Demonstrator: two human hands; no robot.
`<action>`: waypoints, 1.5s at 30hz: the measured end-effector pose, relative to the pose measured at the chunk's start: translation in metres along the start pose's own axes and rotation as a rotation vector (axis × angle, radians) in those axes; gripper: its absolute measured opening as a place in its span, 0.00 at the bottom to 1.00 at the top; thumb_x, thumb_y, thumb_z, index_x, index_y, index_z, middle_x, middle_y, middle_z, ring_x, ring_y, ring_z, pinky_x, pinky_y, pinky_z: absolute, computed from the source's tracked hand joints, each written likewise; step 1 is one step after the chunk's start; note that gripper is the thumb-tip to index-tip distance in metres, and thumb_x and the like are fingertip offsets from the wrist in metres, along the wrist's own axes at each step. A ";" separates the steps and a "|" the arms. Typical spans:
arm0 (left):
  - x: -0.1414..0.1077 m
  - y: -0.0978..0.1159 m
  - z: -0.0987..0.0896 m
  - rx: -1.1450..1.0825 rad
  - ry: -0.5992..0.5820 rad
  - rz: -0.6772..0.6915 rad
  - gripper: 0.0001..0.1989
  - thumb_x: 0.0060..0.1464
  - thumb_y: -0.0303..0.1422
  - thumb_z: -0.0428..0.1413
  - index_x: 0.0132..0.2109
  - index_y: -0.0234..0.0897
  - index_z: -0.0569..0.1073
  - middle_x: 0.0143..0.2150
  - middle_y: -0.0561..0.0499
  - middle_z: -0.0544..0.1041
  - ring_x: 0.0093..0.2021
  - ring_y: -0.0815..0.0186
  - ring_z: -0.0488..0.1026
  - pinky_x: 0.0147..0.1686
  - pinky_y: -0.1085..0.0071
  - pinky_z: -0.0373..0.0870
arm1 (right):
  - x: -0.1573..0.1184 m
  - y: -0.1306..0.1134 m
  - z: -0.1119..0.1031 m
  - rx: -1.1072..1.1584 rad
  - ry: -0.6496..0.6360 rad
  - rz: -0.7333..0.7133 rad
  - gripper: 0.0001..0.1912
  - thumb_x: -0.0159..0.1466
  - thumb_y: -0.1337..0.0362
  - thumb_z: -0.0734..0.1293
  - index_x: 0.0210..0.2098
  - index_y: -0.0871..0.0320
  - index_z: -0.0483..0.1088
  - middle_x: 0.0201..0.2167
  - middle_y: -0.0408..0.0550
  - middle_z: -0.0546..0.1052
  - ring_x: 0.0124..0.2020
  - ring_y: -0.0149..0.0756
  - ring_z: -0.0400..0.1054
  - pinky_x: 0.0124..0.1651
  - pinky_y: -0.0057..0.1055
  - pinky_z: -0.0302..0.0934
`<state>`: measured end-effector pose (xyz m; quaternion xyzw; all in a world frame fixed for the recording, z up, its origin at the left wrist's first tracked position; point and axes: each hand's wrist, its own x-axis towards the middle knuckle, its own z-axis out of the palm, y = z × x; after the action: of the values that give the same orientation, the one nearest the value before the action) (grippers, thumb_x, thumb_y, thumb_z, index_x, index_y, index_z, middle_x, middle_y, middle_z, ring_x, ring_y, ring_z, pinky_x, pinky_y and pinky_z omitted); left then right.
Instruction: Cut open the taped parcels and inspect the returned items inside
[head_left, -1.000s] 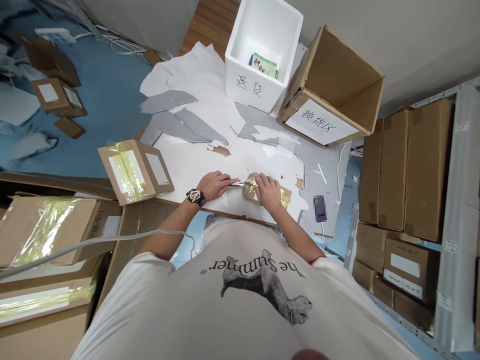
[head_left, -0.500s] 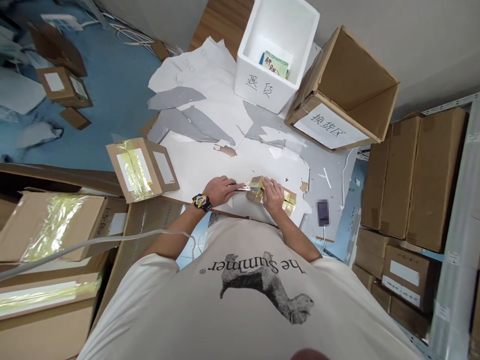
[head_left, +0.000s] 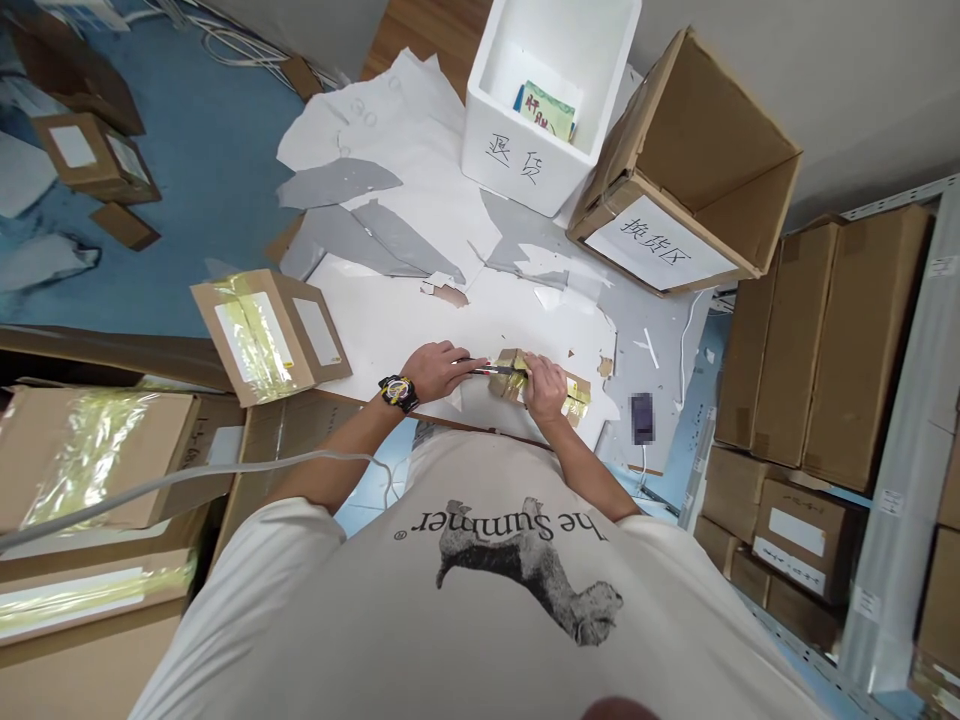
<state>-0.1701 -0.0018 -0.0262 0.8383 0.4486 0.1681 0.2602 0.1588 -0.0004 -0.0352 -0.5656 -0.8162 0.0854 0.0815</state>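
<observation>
the left hand [head_left: 436,370] is lying low over the table [head_left: 397,310], palm turned down and knuckles up, with its wrist wearing a black and yellow watch [head_left: 398,394]. its fingers are closing round a thin tool [head_left: 475,368], leaving little gap, and the tool is pointing away from them, toward the right hand. the left forearm [head_left: 330,460] is slanting in from the near left, the elbow bending slightly outward.

the right hand [head_left: 545,388] is pressing down from above on a small taped box [head_left: 506,388], its fingers bending over the top and partly closing on it. the box is sitting between the two sets of fingers and running on beneath the right ones, its far end showing past them. the tool's end is lying across the box just beside the right fingertips; whether those are touching the tool, i cannot tell. the right forearm [head_left: 592,462] is slanting in from the near right.

to the left of the left fingers, a larger taped carton [head_left: 289,315] is standing tilted in view. beyond the fingers, a white foam box [head_left: 480,165] is standing beside an open brown carton [head_left: 604,200].
</observation>
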 end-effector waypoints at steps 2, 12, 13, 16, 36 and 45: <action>0.004 -0.003 -0.002 -0.005 -0.001 -0.019 0.25 0.80 0.45 0.51 0.75 0.56 0.81 0.56 0.41 0.86 0.50 0.50 0.78 0.50 0.53 0.77 | 0.000 -0.002 -0.001 0.013 0.005 0.007 0.28 0.86 0.58 0.55 0.74 0.55 0.78 0.65 0.62 0.86 0.70 0.56 0.79 0.69 0.51 0.66; -0.018 -0.015 0.004 -0.006 0.170 -0.204 0.27 0.81 0.48 0.49 0.73 0.45 0.82 0.56 0.40 0.88 0.53 0.51 0.81 0.53 0.56 0.78 | -0.001 -0.014 -0.026 0.011 -0.062 -0.066 0.24 0.84 0.62 0.60 0.71 0.54 0.81 0.69 0.58 0.84 0.73 0.53 0.74 0.75 0.52 0.63; -0.027 -0.020 0.010 0.001 0.209 -0.278 0.28 0.81 0.48 0.49 0.73 0.44 0.82 0.56 0.40 0.88 0.53 0.50 0.82 0.53 0.56 0.78 | -0.001 -0.016 -0.030 0.014 -0.090 -0.073 0.24 0.83 0.63 0.61 0.71 0.54 0.80 0.71 0.58 0.82 0.74 0.53 0.72 0.76 0.52 0.63; -0.047 -0.035 0.032 0.036 0.259 -0.466 0.28 0.77 0.48 0.52 0.69 0.39 0.83 0.50 0.38 0.87 0.48 0.49 0.81 0.49 0.56 0.78 | -0.004 -0.018 -0.040 0.028 -0.140 -0.080 0.26 0.82 0.63 0.62 0.75 0.51 0.77 0.75 0.56 0.78 0.77 0.53 0.68 0.78 0.55 0.61; 0.078 0.082 0.037 -0.016 -0.017 0.118 0.25 0.77 0.33 0.54 0.75 0.43 0.79 0.69 0.38 0.84 0.65 0.44 0.79 0.64 0.41 0.77 | -0.066 -0.004 -0.050 -0.002 -0.126 0.300 0.36 0.80 0.61 0.66 0.85 0.57 0.62 0.76 0.66 0.73 0.71 0.63 0.64 0.68 0.54 0.63; 0.106 0.085 0.013 -0.320 -0.267 0.045 0.30 0.82 0.49 0.47 0.75 0.41 0.80 0.64 0.40 0.88 0.63 0.46 0.84 0.64 0.49 0.79 | -0.078 0.002 -0.056 -0.040 -0.143 0.162 0.21 0.83 0.67 0.60 0.65 0.52 0.82 0.57 0.60 0.82 0.59 0.56 0.71 0.64 0.51 0.64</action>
<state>-0.0495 0.0440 0.0181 0.8111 0.3587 0.1302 0.4433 0.2003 -0.0705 0.0165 -0.6238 -0.7730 0.1153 0.0046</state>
